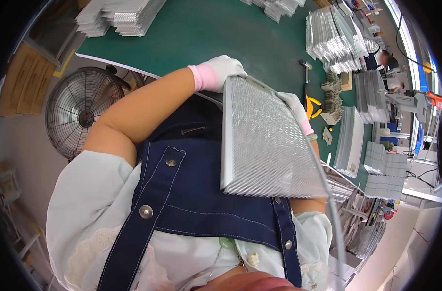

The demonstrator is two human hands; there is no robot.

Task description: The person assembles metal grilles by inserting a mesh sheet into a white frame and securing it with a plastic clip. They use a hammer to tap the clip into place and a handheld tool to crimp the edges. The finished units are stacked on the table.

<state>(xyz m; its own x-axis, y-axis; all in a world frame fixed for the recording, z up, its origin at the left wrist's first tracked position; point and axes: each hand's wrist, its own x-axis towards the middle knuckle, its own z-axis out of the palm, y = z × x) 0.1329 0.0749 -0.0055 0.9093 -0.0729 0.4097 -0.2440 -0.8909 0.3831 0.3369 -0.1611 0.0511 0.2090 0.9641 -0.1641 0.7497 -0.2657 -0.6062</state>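
Observation:
A silvery metal mesh panel [269, 140] with a smooth metal frame strip along its left edge is held up in front of my chest, over the table's near edge. My left hand [224, 72], in a white glove with a pink cuff, is closed on its upper left corner. At the panel's upper right edge is my right hand [293, 103], gloved the same way and closed on that edge; the panel hides part of its fingers. The panel's lower edge shows bare mesh ends.
The green table [206, 34] carries stacks of mesh sheets [133, 17] at far left and more stacks [330, 41] at far right. Right of my hands lie a hammer [306, 68], yellow-handled pliers [312, 105] and small metal parts [332, 94]. A floor fan [86, 116] stands left.

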